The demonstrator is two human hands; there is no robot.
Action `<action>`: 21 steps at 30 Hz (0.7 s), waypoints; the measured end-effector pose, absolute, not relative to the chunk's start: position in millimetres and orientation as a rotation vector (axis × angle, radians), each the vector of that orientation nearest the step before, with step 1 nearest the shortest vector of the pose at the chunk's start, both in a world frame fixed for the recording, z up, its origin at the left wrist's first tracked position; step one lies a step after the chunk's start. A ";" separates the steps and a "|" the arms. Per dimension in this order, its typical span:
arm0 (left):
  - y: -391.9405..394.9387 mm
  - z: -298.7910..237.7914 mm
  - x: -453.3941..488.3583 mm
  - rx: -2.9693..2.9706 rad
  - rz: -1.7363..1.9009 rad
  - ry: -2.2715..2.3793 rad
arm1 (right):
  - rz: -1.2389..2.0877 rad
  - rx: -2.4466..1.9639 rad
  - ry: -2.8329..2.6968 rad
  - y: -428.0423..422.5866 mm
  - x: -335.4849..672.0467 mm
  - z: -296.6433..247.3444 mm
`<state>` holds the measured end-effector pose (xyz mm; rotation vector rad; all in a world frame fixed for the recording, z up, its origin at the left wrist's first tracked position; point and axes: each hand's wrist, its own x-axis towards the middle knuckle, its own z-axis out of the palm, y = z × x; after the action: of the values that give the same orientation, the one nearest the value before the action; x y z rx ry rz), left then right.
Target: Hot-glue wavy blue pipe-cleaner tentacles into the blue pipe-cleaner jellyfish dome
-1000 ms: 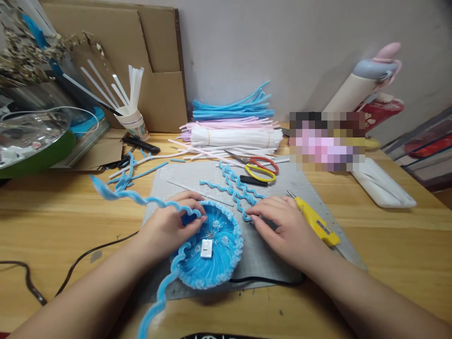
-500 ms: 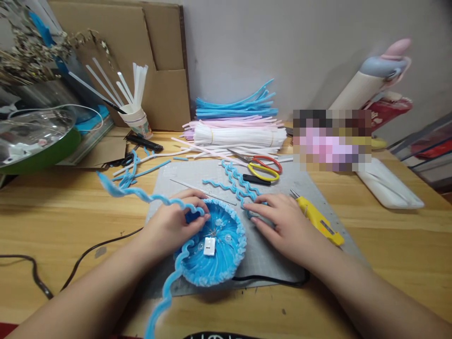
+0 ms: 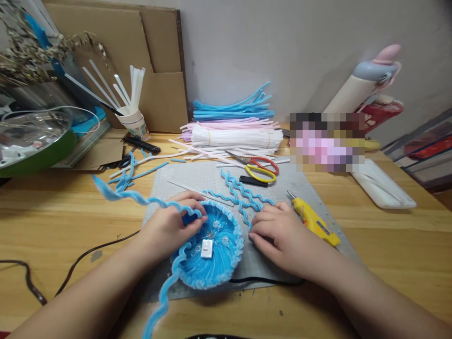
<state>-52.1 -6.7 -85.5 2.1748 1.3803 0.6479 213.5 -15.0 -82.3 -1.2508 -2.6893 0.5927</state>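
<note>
A blue fuzzy pipe-cleaner bowl (image 3: 215,263) with a small white switch box (image 3: 206,248) inside lies on a grey cutting mat (image 3: 197,181). My left hand (image 3: 169,226) grips the bowl's far left rim, fingers curled over a wavy blue pipe cleaner (image 3: 134,197) that runs off to the left. Another wavy strand (image 3: 160,306) hangs from the bowl toward me. My right hand (image 3: 278,230) rests on the mat just right of the bowl, fingers bent on the near ends of loose wavy blue pipe cleaners (image 3: 243,193).
A yellow glue gun (image 3: 314,221) lies right of my right hand, its black cord (image 3: 268,281) running under my arm. Scissors (image 3: 259,168), a thin rod (image 3: 199,193), bundles of blue, pink and white pipe cleaners (image 3: 235,129), a cup of sticks (image 3: 134,120) and cardboard stand behind.
My right hand drew back toward me, dragging the loose wavy pipe cleaners slightly nearer. The left hand stayed on the bowl's rim.
</note>
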 end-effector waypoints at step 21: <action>-7.4 -84.1 -50.4 2.151 0.631 1.404 | 0.517 -1.104 -2.162 -25.3 214.1 -78.3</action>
<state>-50.4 -7.4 -84.1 2.1505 1.4042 0.6309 214.1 -25.3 -78.3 -1.1036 -2.1624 0.5172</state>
